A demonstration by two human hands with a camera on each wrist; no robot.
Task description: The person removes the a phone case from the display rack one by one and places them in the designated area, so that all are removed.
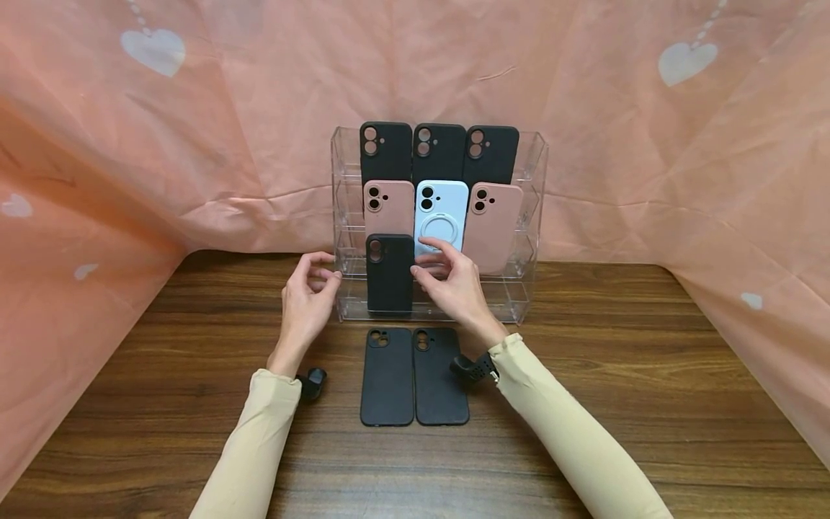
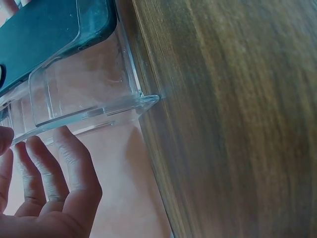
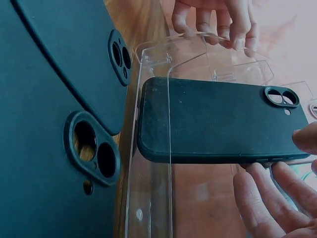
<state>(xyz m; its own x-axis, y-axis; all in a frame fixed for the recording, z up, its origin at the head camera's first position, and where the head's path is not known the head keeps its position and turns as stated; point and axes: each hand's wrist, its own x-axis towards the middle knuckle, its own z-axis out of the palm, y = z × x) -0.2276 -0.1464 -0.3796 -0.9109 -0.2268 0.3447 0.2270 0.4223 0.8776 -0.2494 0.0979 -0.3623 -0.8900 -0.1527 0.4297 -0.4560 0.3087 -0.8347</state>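
Note:
A black phone case (image 1: 390,277) stands upright at the left of the clear acrylic rack's front tier. Beside its right edge is my right hand (image 1: 454,281), fingers spread and bent; in the right wrist view the fingertips (image 3: 256,171) are right at that edge and the thumb overlaps the case near its camera holes. My left hand (image 1: 308,295) is at the left side panel of the acrylic rack (image 1: 344,292), with loosely bent fingertips (image 2: 62,136) touching the panel's outer face. Two black phone cases (image 1: 387,378) (image 1: 441,382) lie side by side on the table before the rack.
Three black cases (image 1: 438,155) fill the rack's top row. Below them a white case with a ring (image 1: 442,202) stands between two pink cases (image 1: 496,223). Pink cloth (image 1: 272,130) hangs behind and at both sides of the wooden table (image 1: 616,375).

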